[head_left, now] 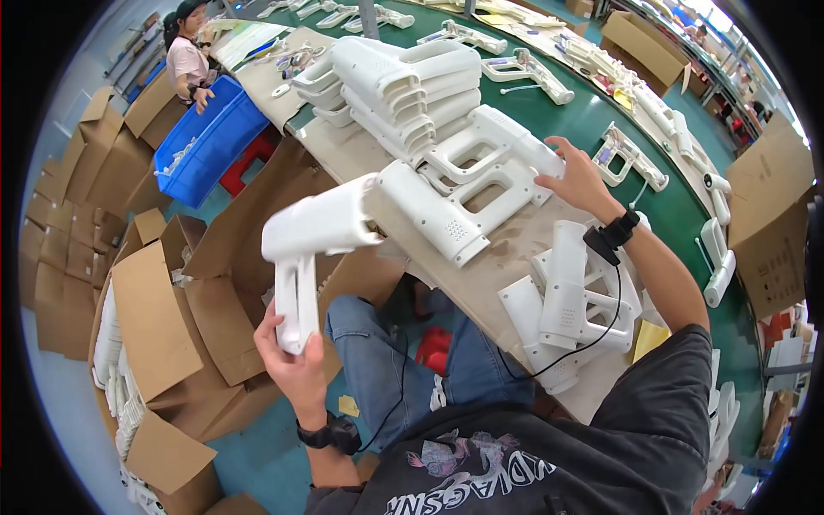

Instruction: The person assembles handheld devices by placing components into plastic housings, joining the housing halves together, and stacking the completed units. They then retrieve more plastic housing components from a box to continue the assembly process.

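Note:
My left hand [296,365] is closed around the grip of a white gun-shaped plastic housing [316,225], held up beside the table over the open cartons. At the table, my right hand [585,182] has thumb and fingers around the narrow end of another white pistol-shaped housing [502,137]. That one lies against a similar housing [433,212] with a perforated patch and a looped handle. Behind them rises a stack of nested white housings [390,81]. Several more white housings [562,300] lie piled near my right elbow.
Open cardboard boxes [154,318] stand at my left. A person [187,60] rests a hand on a blue bin [210,142] at the far left. Beyond the table edge, a green work surface [549,120] carries open gun-shaped shells [631,159]. Black wrist straps trail thin cables across my lap.

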Motion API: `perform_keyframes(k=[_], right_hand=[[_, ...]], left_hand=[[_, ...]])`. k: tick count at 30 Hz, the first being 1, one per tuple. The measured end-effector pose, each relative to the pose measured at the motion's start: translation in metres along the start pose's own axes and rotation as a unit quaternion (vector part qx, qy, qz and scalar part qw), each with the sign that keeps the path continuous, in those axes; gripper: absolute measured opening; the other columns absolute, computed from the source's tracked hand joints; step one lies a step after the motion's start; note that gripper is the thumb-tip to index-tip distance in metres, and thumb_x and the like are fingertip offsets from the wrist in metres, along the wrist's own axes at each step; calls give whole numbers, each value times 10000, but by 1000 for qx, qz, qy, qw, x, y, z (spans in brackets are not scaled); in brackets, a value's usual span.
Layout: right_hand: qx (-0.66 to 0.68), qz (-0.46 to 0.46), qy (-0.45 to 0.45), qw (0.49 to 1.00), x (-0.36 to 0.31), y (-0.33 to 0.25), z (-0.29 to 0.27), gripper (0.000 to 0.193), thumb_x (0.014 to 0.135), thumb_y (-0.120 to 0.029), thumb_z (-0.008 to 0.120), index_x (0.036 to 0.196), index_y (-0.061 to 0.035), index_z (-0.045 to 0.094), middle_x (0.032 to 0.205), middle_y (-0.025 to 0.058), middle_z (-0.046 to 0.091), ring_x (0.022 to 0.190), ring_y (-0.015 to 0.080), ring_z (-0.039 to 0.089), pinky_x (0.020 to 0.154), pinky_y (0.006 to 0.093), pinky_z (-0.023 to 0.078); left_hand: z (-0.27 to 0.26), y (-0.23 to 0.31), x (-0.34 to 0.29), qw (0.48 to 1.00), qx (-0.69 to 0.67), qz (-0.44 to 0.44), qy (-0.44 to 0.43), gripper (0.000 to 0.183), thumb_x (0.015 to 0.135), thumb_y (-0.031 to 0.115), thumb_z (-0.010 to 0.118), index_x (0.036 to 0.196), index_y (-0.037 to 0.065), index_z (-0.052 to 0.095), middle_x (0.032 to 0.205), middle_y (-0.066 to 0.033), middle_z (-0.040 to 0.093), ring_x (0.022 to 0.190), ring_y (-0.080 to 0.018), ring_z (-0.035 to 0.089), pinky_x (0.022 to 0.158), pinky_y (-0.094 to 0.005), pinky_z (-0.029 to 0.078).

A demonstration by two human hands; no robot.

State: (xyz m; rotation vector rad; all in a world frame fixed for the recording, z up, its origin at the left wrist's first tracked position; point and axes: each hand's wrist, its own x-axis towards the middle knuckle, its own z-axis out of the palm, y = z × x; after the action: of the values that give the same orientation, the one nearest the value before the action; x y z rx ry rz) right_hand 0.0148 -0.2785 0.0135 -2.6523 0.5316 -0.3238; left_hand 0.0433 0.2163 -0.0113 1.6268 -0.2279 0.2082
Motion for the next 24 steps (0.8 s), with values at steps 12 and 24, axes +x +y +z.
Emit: perform_keyframes(k=[12, 24], right_hand=[[2, -68, -1, 998, -7, -3, 22, 613, 868, -385, 756, 1374, -107, 551, 1200, 187, 619, 1139, 346, 565, 992, 423, 452], [154, -60, 9, 986, 17, 21, -19, 511, 974, -348, 630, 1366, -30, 551, 1243, 162, 622, 1160, 296, 584, 998, 401, 459]], left_hand=[[87, 38, 46, 985, -68, 97, -123, 568, 778, 7, 742, 1251, 54, 432, 1468, -194, 394, 1321, -285, 458, 1084, -411, 420], [166, 36, 68, 962, 117, 191, -156, 575, 707, 145, 828, 1194, 69, 532, 1388, -197, 483, 1261, -354, 438, 1021, -443, 402]])
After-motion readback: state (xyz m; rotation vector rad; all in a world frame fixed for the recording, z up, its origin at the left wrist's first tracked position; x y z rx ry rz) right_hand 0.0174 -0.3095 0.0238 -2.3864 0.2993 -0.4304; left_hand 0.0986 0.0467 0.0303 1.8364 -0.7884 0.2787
